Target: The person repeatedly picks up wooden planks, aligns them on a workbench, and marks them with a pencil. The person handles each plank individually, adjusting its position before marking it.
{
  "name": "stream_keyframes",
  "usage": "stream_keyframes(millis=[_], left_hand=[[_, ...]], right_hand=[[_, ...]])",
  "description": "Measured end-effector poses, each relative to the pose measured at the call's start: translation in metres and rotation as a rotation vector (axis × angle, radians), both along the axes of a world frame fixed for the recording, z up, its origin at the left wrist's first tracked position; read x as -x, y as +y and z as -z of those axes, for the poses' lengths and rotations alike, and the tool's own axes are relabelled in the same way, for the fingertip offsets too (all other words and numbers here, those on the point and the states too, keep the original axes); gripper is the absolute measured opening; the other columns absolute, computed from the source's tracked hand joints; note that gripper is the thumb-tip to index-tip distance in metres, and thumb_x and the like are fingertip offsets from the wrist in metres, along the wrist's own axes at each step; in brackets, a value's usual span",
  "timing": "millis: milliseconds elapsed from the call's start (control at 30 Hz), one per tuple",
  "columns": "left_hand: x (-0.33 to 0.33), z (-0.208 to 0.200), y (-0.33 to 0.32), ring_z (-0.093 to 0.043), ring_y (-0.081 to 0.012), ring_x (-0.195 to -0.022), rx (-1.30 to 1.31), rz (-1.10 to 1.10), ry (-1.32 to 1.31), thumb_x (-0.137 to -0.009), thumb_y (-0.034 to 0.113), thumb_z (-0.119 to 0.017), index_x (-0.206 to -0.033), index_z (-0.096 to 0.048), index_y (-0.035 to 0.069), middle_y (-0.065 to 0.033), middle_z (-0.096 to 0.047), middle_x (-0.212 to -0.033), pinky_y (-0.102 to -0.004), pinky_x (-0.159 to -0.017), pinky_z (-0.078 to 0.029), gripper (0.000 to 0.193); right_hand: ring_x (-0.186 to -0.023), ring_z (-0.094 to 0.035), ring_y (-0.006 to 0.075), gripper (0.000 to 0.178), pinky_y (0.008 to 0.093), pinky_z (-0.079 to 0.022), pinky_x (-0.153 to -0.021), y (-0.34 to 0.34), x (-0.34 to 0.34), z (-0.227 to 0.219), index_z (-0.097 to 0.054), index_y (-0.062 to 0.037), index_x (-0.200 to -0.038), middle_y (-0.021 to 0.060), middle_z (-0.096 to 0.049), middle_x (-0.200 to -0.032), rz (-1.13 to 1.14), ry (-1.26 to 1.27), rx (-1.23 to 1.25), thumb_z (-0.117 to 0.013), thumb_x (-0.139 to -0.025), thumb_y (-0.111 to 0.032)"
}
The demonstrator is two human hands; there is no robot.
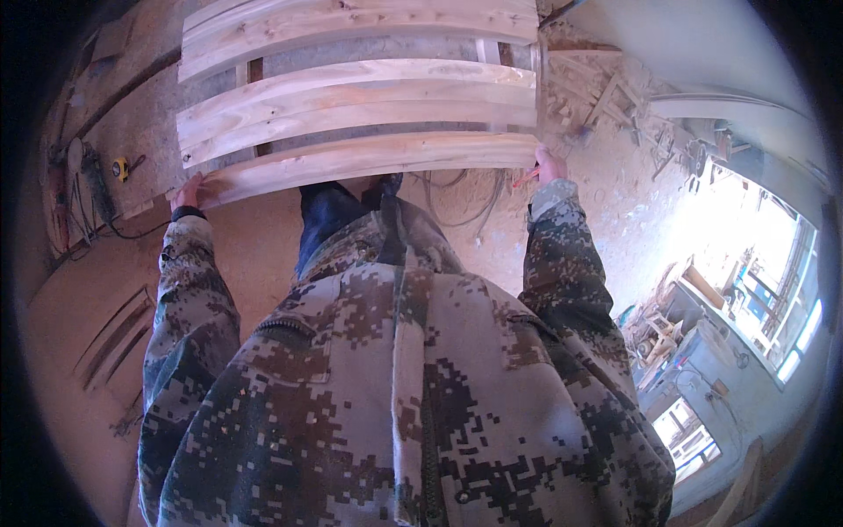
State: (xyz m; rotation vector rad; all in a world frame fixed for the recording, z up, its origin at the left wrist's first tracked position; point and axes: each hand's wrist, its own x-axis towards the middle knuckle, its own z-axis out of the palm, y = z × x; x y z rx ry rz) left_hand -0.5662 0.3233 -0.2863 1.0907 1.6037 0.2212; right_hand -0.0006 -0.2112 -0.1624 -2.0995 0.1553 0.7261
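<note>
A long pale wooden board [369,155] lies crosswise in front of my body, at the near edge of a row of similar boards. My left hand [188,191] is closed on its left end. At the opposite end, my right hand [550,164] grips the board with the fingers bent. A thin reddish thing [525,178] shows by the right fingers; its kind is too small to tell. Just beyond, a pair of boards [360,107] lies side by side, and further boards [360,19] lie past a gap. Crosspieces show beneath them.
Left of the boards, a yellow tape measure [121,169] and a dark corded power tool [97,180] lie on the worktop. Loose cable [474,211] curls over the dusty floor near my feet. Wood scraps [606,97] are heaped at the far right, with a bright window [773,237] beyond.
</note>
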Motion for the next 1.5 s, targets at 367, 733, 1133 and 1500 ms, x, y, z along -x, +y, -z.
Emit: stream_keyframes(millis=[367,733,1133,1500], left_hand=[[-0.005,-0.030,0.010,-0.056,-0.0388,-0.113,-0.293,0.886,0.922,-0.096,0.050,-0.031,-0.135,-0.043,0.024,-0.0240,-0.060,-0.117,-0.0469,-0.098,-0.041,0.049],[-0.035,-0.083,-0.035,-0.056,-0.0212,-0.045,-0.012,-0.208,0.160,-0.085,0.045,-0.064,-0.074,-0.063,0.004,-0.0099,-0.061,-0.068,-0.0352,-0.043,-0.046,0.042],[-0.030,-0.080,-0.043,-0.063,-0.0267,-0.074,0.102,-0.329,-0.196,-0.091,0.030,-0.061,-0.100,-0.061,0.002,-0.0116,-0.063,-0.089,-0.0438,-0.059,-0.053,0.029],[-0.031,-0.098,-0.048,-0.060,-0.0283,-0.102,0.163,-0.273,-0.602,-0.094,0.015,-0.051,-0.133,-0.048,0.003,-0.0118,-0.060,-0.116,-0.0422,-0.088,-0.051,0.041]], right_hand=[[-0.059,-0.054,0.0136,0.046,0.0290,-0.043,-0.051,-0.043,-0.041,0.063,-0.062,-0.0025,-0.116,0.0041,-0.061,-0.081,-0.202,0.177,0.192,-0.058,-0.091,-0.040],[-0.054,-0.051,0.0154,0.044,0.0298,-0.041,-0.047,-0.070,-0.084,0.100,-0.060,-0.0020,-0.114,0.0070,-0.063,-0.082,-0.212,0.238,0.052,-0.061,-0.090,-0.039],[-0.066,-0.051,0.0147,0.041,0.0289,-0.043,-0.055,-0.063,-0.072,0.085,-0.057,-0.0054,-0.119,0.0018,-0.055,-0.089,-0.091,0.168,-0.026,-0.060,-0.091,-0.035],[-0.110,-0.055,0.0256,0.055,0.0373,-0.044,-0.090,-0.046,-0.049,0.063,-0.039,-0.0083,-0.139,0.0092,-0.050,-0.132,-0.007,0.280,-0.341,-0.060,-0.090,-0.023]])
